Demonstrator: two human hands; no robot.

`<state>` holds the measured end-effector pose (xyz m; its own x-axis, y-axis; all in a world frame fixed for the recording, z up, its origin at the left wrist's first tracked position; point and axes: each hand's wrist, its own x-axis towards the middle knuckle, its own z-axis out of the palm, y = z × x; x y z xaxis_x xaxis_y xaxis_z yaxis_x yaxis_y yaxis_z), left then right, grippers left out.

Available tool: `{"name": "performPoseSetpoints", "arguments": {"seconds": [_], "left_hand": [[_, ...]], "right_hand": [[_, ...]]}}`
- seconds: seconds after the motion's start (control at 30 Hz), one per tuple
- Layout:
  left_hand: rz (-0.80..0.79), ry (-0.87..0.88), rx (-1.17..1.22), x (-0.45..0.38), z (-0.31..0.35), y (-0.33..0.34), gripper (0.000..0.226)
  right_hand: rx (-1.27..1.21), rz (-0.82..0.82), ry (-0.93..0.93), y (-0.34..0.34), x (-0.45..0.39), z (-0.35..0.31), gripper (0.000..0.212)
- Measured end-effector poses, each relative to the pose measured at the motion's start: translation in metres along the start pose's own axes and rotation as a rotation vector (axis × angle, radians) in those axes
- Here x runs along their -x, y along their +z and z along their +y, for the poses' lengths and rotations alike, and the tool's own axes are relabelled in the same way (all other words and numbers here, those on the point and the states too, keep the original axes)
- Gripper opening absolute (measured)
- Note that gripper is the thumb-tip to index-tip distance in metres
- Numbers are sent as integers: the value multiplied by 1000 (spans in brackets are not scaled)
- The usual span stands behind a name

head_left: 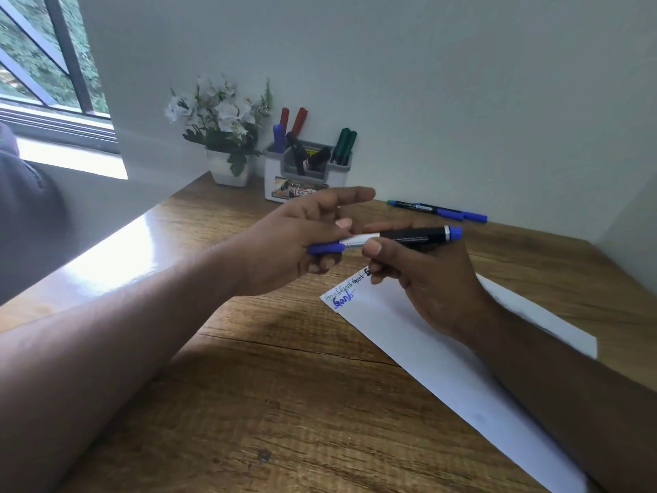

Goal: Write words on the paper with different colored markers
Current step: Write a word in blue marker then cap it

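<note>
A black marker with a blue end lies level between both hands above the desk. My right hand grips its barrel. My left hand pinches the blue cap at the marker's left end; index finger stretched out. Under the right hand lies a white sheet of paper, with handwritten words in green, black and blue near its far corner. Part of the writing is hidden by my right hand.
A grey-white holder at the wall carries red, blue, black and green markers. A white pot of flowers stands left of it. More markers lie on the wooden desk at the back right. A window is at the left.
</note>
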<state>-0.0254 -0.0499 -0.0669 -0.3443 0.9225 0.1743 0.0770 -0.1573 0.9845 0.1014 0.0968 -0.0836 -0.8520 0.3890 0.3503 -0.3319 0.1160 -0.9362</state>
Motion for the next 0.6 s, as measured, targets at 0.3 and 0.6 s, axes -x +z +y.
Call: {"name": "performPoseSetpoints", "arguments": {"seconds": [0.3,0.6], "left_hand": [[146,-26,231,-8,-9,16,38],[159,-46,409,-12,-9,20,24]], "right_hand": [[106,23,-101,9,4,1,14],[137,-68,-77,1,-4,-5,17]]}}
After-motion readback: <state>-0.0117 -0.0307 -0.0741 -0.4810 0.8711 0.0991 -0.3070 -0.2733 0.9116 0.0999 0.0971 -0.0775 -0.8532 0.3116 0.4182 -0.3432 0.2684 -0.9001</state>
